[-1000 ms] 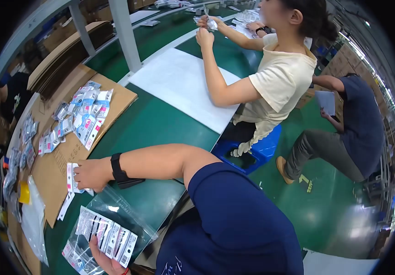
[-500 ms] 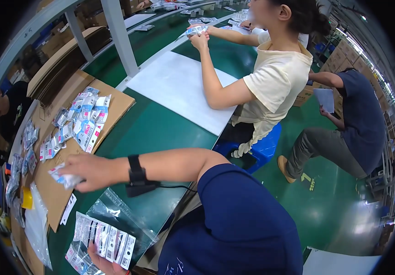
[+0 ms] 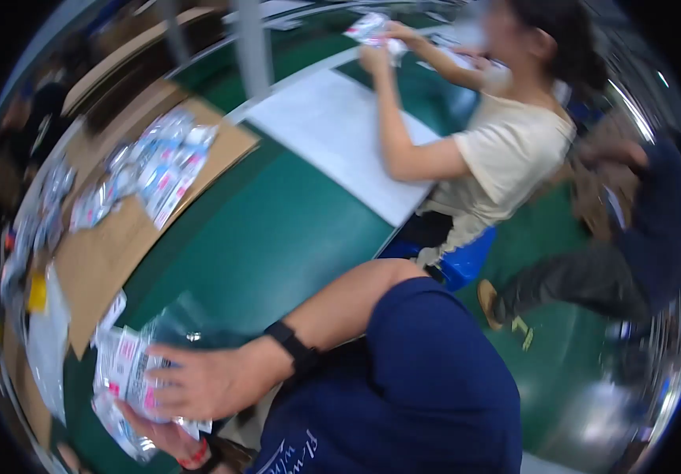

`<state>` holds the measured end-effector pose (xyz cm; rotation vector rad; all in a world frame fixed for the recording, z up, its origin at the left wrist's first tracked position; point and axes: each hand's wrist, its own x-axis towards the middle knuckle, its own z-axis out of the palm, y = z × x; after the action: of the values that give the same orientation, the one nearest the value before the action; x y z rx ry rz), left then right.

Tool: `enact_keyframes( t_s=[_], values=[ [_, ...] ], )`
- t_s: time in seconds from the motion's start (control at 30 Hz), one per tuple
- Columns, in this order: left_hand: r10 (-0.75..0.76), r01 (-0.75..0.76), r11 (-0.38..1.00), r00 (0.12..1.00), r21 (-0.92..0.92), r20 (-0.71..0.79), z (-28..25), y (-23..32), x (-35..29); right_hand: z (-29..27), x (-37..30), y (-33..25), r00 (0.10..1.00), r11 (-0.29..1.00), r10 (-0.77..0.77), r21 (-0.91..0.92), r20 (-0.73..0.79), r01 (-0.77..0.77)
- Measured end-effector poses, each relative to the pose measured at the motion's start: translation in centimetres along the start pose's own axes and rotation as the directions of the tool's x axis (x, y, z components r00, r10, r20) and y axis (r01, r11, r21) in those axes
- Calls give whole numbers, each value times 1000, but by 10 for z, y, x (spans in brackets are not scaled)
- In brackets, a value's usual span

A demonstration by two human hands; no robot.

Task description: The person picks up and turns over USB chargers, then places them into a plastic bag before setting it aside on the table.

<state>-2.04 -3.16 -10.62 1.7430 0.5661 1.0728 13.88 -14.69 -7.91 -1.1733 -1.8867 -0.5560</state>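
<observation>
Along a smooth green worktop [image 3: 277, 213], a co-worker [image 3: 506, 158] in a soft cream top sits with bent arms, a small glossy packet [image 3: 366, 28] raised in the fingers. A flat sheet of brown cardboard [image 3: 99, 276] stretches down the left side, and a smooth white rectangular panel [image 3: 324, 150] lies before the co-worker, who is perched on a blue plastic stool [image 3: 467, 261]. On the cardboard rests a loose, crinkled pile of packets [image 3: 170, 158], shiny film over blue, white and pink print, the outlines blurred. Lower down, a limp, milky plastic sheet [image 3: 46, 355] drapes near a small yellow piece [image 3: 37, 291]. Just beyond the worker's hands, a thin clear bag [image 3: 178, 316] spreads on the green surface, its folds catching the light. The right hand [image 3: 198, 383] lies across the printed packets [image 3: 123, 359], flat and white with pink markings, its fingers slightly spread and nearly straight. The left hand [image 3: 162, 433] holds them from below, one digit laid along the front; its other fingers are hidden, their bend impossible to tell. The packets sit between both hands, over the worktop's lower left end. A broad black band [image 3: 293, 346] circles the right wrist, a thin red bracelet [image 3: 192, 457] the left
</observation>
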Motion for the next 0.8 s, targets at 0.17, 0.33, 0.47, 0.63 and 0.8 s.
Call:
enact_keyframes(
  t_s=[0.17, 0.33, 0.47, 0.63, 0.8],
  values=[
    [-89, 396, 313, 917, -864, 388, 40, 10, 36, -38, -4, 7, 982, 986, 162, -65, 101, -156],
    [-256, 312, 387, 940, -867, 224, 46, 22, 33, -42, 0, 19, 953, 980, 197, -5, 230, -201],
    [-266, 320, 335, 934, -886, 237, 47, 24, 28, -27, -2, 11, 943, 990, 139, -38, 303, -134],
    [-386, 369, 462, 902, -806, 192, 46, 26, 31, -24, -1, 19, 905, 993, 39, 88, 424, -84],
    [-404, 387, 412, 889, -825, 216, 41, 35, 33, -20, -1, 19, 920, 819, 384, 433, 74, -377]
  ],
)
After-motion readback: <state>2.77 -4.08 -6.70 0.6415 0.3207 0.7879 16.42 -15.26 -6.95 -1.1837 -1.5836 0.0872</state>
